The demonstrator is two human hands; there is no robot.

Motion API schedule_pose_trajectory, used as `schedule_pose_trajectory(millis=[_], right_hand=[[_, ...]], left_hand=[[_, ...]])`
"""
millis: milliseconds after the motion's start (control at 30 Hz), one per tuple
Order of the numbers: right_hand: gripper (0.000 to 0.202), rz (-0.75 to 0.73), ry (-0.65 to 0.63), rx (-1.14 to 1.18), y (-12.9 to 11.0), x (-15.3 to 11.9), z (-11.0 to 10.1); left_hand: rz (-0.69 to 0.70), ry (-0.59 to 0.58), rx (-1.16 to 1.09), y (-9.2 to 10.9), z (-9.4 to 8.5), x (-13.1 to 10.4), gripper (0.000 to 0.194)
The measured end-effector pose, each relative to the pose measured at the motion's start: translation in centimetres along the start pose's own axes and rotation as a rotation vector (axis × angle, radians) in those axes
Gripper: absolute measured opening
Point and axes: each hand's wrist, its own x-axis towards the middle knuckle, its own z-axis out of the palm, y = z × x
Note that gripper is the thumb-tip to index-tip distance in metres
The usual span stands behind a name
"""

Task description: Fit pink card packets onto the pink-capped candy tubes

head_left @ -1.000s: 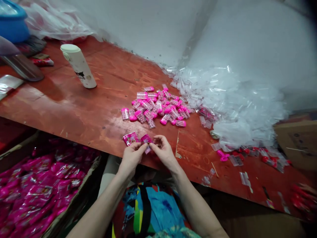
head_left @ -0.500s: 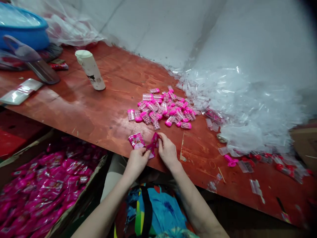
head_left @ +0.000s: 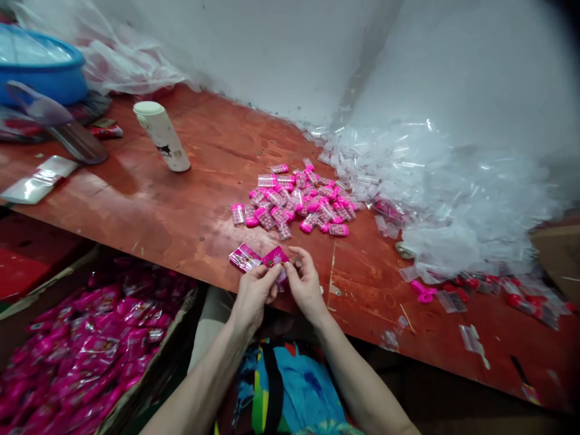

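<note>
Firstly, the head view, with clock directions taken from the two hands and twelve o'clock toward the wall (head_left: 272,54).

Item: printed pink packet (head_left: 275,256), one, at twelve o'clock, just above the near edge of the red-brown worktop (head_left: 208,136). Left hand (head_left: 251,299): thumb and fingers pinched on the packet's lower part. Right hand (head_left: 309,291): thumb and fingers drawn together at its right edge, pinching it; the exact contact is partly hidden.

Item: second pink packet (head_left: 243,258), flat on the worktop at eleven o'clock, just beside the held one.

Item: pink-capped containers (head_left: 290,202), a loose pile at twelve to one o'clock, clear-bodied, with small pale pink beads inside.

Item: clear plastic pieces (head_left: 453,193), a large heap at two o'clock, against the wall.

Item: pink plastic piece (head_left: 423,292), at three o'clock; red-and-clear pieces (head_left: 521,299) farther out the same way.

Item: thin stick (head_left: 407,318), between three and four o'clock.

Item: pale lidded bottle (head_left: 164,138), upright, between ten and eleven o'clock.

Item: translucent purple scoop (head_left: 75,136), at ten o'clock, in front of a blue basin (head_left: 45,75); flat clear-wrapped stack (head_left: 40,180) nearer the worktop's edge.

Item: open carton (head_left: 179,311), below worktop level, between eight and nine o'clock, filled with glossy pink packs (head_left: 97,350).
</note>
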Motion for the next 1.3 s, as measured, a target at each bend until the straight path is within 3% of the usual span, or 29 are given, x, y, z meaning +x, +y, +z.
schedule_pose_trajectory(millis=[100,267,433,533,733,867,1067,1233,1300], right_hand=[[0.026,-0.081,0.000,-0.132,0.1,-0.4,0.9],[0.031,-0.188,-0.014,-0.297,0.9,-0.1,1.1],[0.038,-0.364,-0.154,-0.448,0.7,0.7,0.6],[0.035,-0.383,-0.262,-0.502,0.3,2.1,0.3],[0.023,-0.247,0.001,-0.727,0.8,8.0,0.7],[0.022,-0.135,0.030,-0.617,1.4,9.4,0.7],[0.032,0.022,-0.057,-0.366,0.9,5.5,-1.7],[0.041,0.323,-0.111,0.338,-1.5,1.3,-2.3],[0.044,0.369,-0.086,0.516,-2.4,-0.2,-1.8]], left_hand=[[-0.055,0.069,-0.192,-0.8,0.3,0.5,0.037],[-0.049,0.149,-0.159,-0.7,0.3,0.8,0.040],[-0.089,0.006,-0.207,0.8,-0.8,0.6,0.036],[-0.072,0.027,-0.226,1.5,-2.3,0.6,0.037],[0.000,0.207,-0.311,2.9,-4.5,0.8,0.034],[-0.027,0.199,-0.397,3.2,-4.3,0.5,0.034],[-0.044,0.230,-0.535,3.0,-4.2,0.4,0.031],[-0.077,0.199,-0.597,2.5,-3.1,0.8,0.028],[-0.091,0.185,-0.605,2.3,-2.5,0.8,0.027]])
